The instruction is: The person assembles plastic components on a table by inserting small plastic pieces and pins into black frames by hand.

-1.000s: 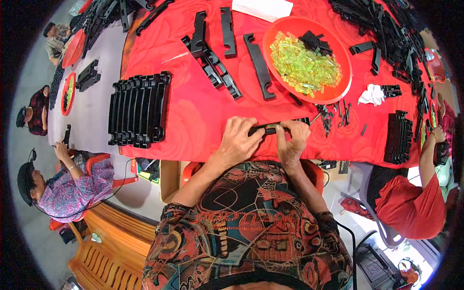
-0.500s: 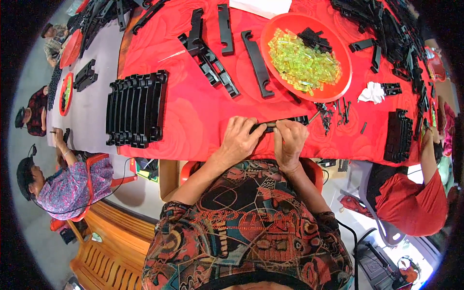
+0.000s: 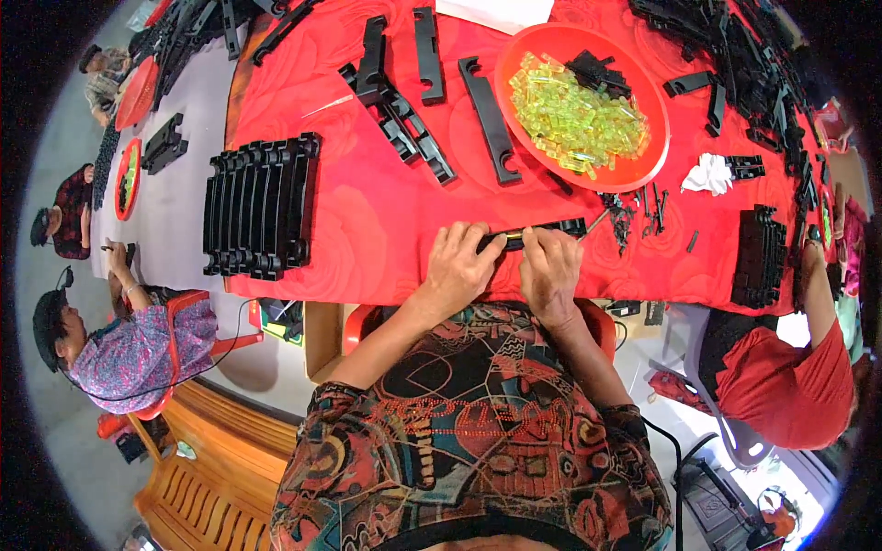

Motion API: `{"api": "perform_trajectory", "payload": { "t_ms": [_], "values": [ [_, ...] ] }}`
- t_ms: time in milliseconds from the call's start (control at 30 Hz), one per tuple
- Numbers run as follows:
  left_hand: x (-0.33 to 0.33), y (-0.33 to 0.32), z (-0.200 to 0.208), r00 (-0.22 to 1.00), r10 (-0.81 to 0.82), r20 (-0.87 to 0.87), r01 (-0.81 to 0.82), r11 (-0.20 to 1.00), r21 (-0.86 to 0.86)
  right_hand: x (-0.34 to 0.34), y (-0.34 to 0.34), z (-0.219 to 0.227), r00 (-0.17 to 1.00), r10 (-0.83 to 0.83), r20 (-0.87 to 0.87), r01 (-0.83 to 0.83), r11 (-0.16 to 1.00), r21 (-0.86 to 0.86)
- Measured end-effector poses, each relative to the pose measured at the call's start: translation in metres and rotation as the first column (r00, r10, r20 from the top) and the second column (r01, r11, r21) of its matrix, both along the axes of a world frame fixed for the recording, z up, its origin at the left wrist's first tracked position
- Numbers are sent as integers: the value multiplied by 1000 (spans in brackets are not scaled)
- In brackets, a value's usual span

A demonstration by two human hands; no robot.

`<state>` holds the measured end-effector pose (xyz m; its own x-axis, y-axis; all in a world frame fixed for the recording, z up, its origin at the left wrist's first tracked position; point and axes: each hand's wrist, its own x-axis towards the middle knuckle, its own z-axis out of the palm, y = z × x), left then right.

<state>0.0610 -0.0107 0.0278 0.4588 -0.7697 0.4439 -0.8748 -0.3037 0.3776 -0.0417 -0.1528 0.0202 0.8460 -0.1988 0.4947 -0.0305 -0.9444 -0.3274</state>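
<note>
A long black plastic bar [image 3: 562, 227] lies across the red cloth just in front of me. My left hand [image 3: 459, 264] is closed on its left end, thumb along the near side. The fingers of my right hand [image 3: 549, 268] are bent and pressed together against the bar's middle. Between the two thumbs shows a small yellowish piece [image 3: 514, 236] at the bar; my fingers partly hide it. A thin brown stick [image 3: 595, 223] lies by the bar's right end.
A red bowl [image 3: 654, 165] holds yellow-green clear pieces and black bits. Stacked black bars [image 3: 260, 207] stand at left, loose black bars [image 3: 489, 119] lie beyond my hands, and small black bits [image 3: 621, 225] lie at right. A co-worker in red [image 3: 781, 386] sits at right.
My right fingers have shifted slightly at the bar, and the yellowish piece between the thumbs shows more clearly. The bar and my left hand have barely moved.
</note>
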Motion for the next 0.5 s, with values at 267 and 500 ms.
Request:
{"api": "perform_trajectory", "payload": {
  "t_ms": [267,500],
  "values": [
    [-1,-1,3,1000,10,2,-10,1000,12,-3,-5,-4,998,56,0,-56,998,20],
    [1,1,-1,1000,-5,-7,5,1000,10,1,-4,7,974,33,-224,-30,999,17]
  ]
}}
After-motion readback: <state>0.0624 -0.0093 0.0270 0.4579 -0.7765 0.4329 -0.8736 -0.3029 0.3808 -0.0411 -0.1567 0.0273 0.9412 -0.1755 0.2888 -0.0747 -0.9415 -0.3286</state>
